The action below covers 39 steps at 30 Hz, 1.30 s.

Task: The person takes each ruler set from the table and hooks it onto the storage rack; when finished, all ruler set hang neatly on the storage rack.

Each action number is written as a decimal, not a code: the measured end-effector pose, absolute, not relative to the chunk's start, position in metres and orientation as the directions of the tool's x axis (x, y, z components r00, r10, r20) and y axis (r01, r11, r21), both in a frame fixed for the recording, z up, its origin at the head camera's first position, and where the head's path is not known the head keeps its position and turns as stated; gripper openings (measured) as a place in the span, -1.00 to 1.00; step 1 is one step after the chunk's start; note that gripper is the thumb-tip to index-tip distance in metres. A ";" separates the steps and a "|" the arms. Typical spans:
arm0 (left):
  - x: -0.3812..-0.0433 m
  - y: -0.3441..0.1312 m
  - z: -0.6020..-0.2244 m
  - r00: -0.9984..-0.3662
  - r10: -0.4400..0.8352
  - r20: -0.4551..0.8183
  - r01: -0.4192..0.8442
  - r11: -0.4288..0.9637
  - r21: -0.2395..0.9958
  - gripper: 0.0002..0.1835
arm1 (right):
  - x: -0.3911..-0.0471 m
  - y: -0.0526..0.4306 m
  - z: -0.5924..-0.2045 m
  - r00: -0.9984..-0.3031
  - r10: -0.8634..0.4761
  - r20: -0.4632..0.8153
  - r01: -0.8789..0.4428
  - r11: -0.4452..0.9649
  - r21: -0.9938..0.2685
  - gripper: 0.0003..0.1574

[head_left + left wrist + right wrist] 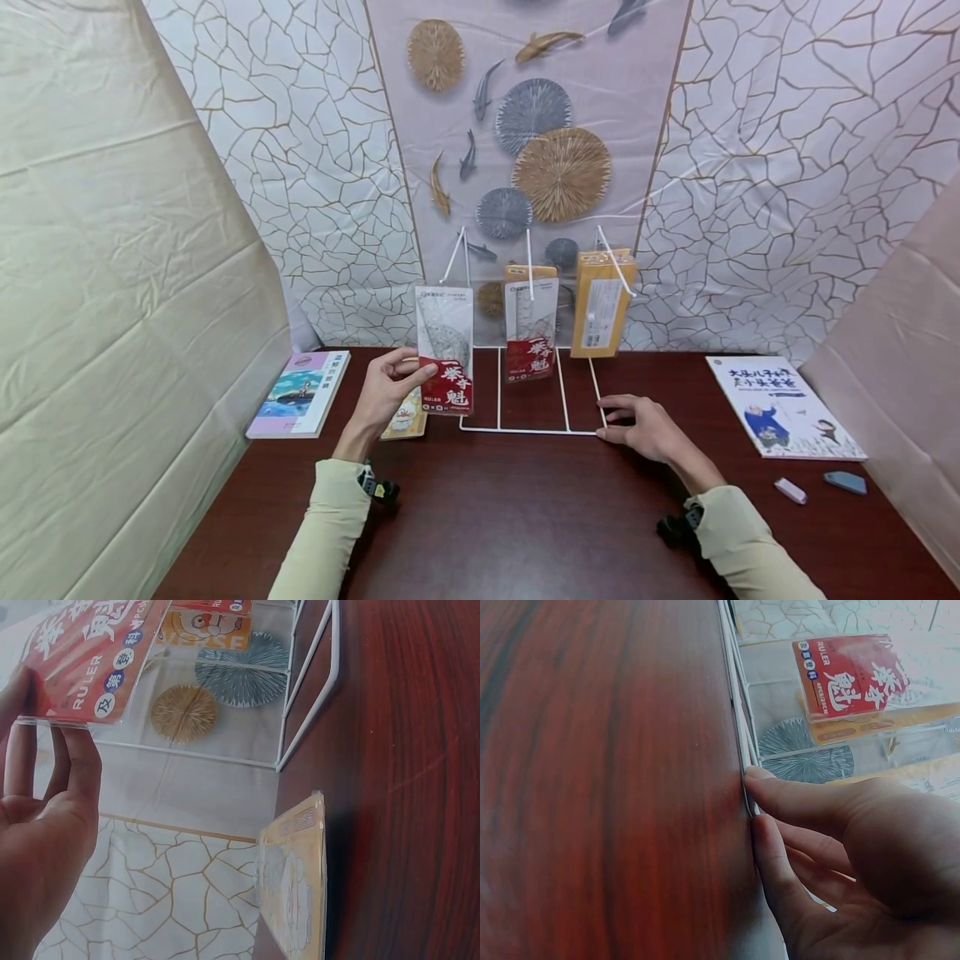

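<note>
My left hand (387, 390) pinches the lower left edge of a red and white ruler packet (444, 333), thumb in front and fingers behind. The packet's top edge is right at the tip of the left hook of a white wire display rack (529, 432). At the rack's front right corner, my right hand (637, 427) grips the base wire between thumb and fingers. A similar ruler packet (531, 321) hangs from the middle hook, in front of a yellow packet (202, 628). Yellow packets (613, 321) hang on the right hook.
On the table below my left hand lies a yellow card packet (407, 417). A pink and blue book (300, 396) is at the left, a white book (780, 408) at the right. Near it lie a pink-white eraser-like piece (791, 491) and a blue one (845, 482). A patterned cloth hangs behind.
</note>
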State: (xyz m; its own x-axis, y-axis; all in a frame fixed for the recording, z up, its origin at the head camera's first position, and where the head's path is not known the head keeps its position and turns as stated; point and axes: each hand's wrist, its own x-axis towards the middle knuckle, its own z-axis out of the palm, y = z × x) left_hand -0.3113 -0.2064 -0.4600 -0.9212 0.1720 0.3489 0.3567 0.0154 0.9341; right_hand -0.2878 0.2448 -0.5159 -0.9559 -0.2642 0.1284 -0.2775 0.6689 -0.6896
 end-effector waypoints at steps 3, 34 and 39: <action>-0.312 -0.205 -0.461 -0.924 0.158 0.349 0.358 0.028 0.933 -0.66 | -0.288 0.246 -0.515 -0.954 -0.270 0.127 -0.280 0.664 -0.694 -0.30; -0.362 -0.160 -0.471 -0.915 -0.056 0.399 0.395 0.070 0.916 -0.65 | -0.287 0.247 -0.516 -0.960 -0.256 0.118 -0.265 0.676 -0.688 -0.29; -0.375 -0.157 -0.470 -0.924 -0.079 0.375 0.372 0.049 0.927 -0.66 | -0.287 0.247 -0.517 -0.954 -0.268 0.135 -0.284 0.666 -0.690 -0.29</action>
State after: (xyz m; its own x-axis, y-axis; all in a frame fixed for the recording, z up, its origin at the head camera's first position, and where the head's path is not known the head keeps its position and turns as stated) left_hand -0.3748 -0.1568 -0.4703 -0.9236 -0.0787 0.3752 0.3724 0.0486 0.9268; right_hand -0.2868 0.2471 -0.5168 -0.9540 -0.2677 0.1349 -0.2844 0.6655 -0.6901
